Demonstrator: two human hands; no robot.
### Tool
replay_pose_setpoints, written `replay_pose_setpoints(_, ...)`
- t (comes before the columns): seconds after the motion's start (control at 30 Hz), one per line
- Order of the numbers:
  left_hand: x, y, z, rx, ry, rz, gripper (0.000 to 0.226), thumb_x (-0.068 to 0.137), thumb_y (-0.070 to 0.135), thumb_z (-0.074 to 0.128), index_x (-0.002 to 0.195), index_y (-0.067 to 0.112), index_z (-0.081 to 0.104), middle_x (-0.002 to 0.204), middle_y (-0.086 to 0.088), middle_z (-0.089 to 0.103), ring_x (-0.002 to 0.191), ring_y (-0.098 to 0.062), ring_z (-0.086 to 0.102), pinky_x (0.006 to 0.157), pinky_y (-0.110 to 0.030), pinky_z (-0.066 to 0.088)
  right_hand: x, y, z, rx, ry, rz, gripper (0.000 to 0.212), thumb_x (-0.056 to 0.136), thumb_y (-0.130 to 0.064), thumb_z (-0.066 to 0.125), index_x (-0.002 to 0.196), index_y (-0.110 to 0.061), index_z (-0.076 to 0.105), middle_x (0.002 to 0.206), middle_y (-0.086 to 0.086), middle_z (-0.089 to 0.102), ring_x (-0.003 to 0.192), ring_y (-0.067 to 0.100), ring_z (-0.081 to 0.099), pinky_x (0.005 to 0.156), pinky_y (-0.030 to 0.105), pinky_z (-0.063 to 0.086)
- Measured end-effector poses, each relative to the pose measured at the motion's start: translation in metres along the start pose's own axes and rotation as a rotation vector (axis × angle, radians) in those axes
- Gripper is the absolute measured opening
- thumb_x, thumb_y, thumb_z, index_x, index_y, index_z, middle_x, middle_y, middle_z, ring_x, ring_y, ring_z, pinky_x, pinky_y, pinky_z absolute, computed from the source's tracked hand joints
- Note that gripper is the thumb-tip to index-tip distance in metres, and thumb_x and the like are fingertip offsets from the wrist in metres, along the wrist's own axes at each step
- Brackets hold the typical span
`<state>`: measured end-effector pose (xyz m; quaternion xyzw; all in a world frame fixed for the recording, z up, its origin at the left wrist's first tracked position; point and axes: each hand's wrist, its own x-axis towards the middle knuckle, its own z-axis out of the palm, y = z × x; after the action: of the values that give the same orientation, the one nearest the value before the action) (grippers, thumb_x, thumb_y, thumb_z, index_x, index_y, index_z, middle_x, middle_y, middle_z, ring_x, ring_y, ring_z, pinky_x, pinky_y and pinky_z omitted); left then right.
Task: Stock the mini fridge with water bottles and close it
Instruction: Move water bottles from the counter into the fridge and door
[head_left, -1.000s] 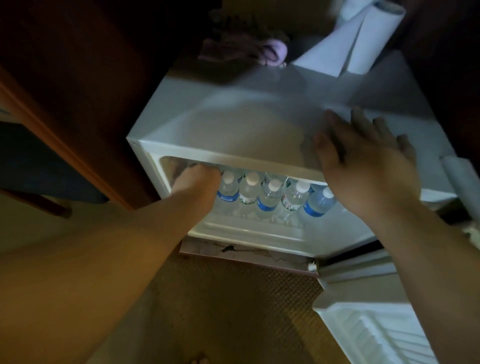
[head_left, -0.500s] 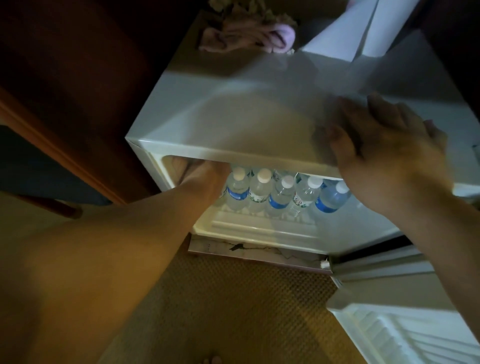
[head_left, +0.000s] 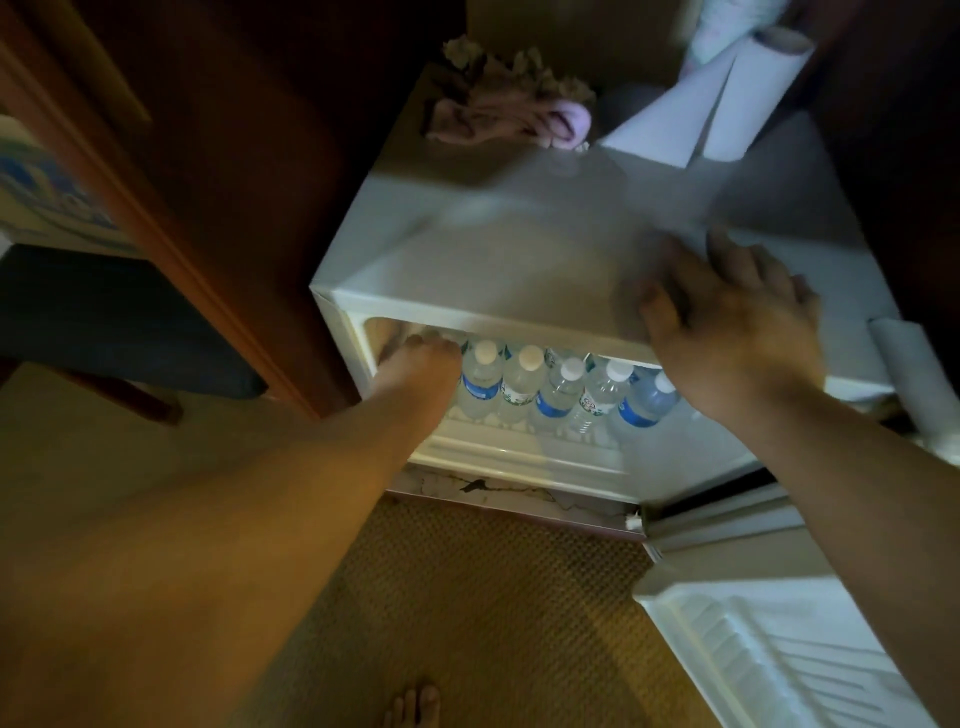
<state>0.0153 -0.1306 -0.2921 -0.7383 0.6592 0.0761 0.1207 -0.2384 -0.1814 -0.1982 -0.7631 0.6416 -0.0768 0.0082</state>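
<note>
The white mini fridge (head_left: 498, 249) stands open below me, its door (head_left: 789, 644) swung out at the lower right. Several water bottles (head_left: 558, 395) with white caps and blue or green labels stand in a row inside. My left hand (head_left: 415, 358) reaches into the fridge at the left end of the row; its fingers are hidden under the top edge, so what it holds is unclear. My right hand (head_left: 727, 322) lies flat with spread fingers on the fridge top near the front right edge.
A crumpled pink cloth (head_left: 498, 111) and rolls of white paper (head_left: 711, 109) lie at the back of the fridge top. A dark wooden cabinet (head_left: 218, 171) stands close on the left. Woven carpet (head_left: 493, 597) covers the floor, with a bare foot (head_left: 413, 706) below.
The view has shifted, so the fridge sits a little lower in frame. My left hand stays inside at the left of the bottles; my right hand stays flat on the top.
</note>
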Motion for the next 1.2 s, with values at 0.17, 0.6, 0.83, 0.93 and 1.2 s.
replay_pose_setpoints(0.17,-0.090,0.003,-0.027,-0.276,0.037,-0.060,0.039,0.099,0.036,0.059,0.133,0.019,0.053,0.129,-0.009,0.054,0.115,-0.027,0.056,0.091,-0.043,0.057,-0.008,-0.011,-0.021,-0.064,-0.212,0.064,0.062,0.098,-0.063,0.009,0.157,-0.044,0.014,0.169,0.005,0.018,0.153,0.034,0.019,0.116,0.071,0.016)
replay_pose_setpoints(0.6,-0.292,-0.014,-0.310,-0.574,0.790,0.143,0.022,0.095,0.044,0.066,0.110,0.029,0.072,0.098,0.014,0.070,0.096,-0.007,0.059,0.080,-0.021,0.051,-0.178,-0.071,-0.332,0.435,0.509,-0.295,0.011,0.088,-0.021,0.063,0.096,-0.019,0.070,0.094,-0.003,0.060,0.087,0.021,0.057,0.075,0.042,0.051)
replay_pose_setpoints(0.83,-0.303,-0.038,-0.499,-0.575,0.987,0.179,0.025,0.093,0.045,0.068,0.111,0.029,0.073,0.099,0.018,0.069,0.100,-0.004,0.057,0.082,-0.024,0.053,-0.127,-0.069,-0.510,0.254,0.503,-0.213,0.031,0.094,-0.032,0.062,0.125,-0.029,0.062,0.117,-0.007,0.055,0.106,0.012,0.052,0.081,0.026,0.049)
replay_pose_setpoints(0.93,-0.270,-0.051,-0.547,-0.565,0.896,0.143,0.032,0.093,0.052,0.064,0.120,0.034,0.068,0.106,0.019,0.068,0.107,-0.001,0.053,0.084,-0.019,0.047,-0.087,-0.069,-0.533,0.148,0.336,-0.223,0.041,0.098,-0.035,0.054,0.139,-0.039,0.049,0.126,-0.009,0.050,0.114,0.012,0.045,0.090,0.026,0.045)
replay_pose_setpoints(1.2,-0.124,-0.079,-0.631,-0.567,0.610,0.118,0.065,0.095,0.051,0.062,0.151,0.035,0.033,0.139,-0.002,0.048,0.126,-0.023,0.046,0.104,-0.043,0.048,0.007,-0.068,-0.459,-0.554,-0.095,-0.506,0.070,0.073,-0.015,0.081,0.138,-0.023,0.056,0.138,0.023,0.055,0.130,0.044,0.052,0.088,0.055,0.051)
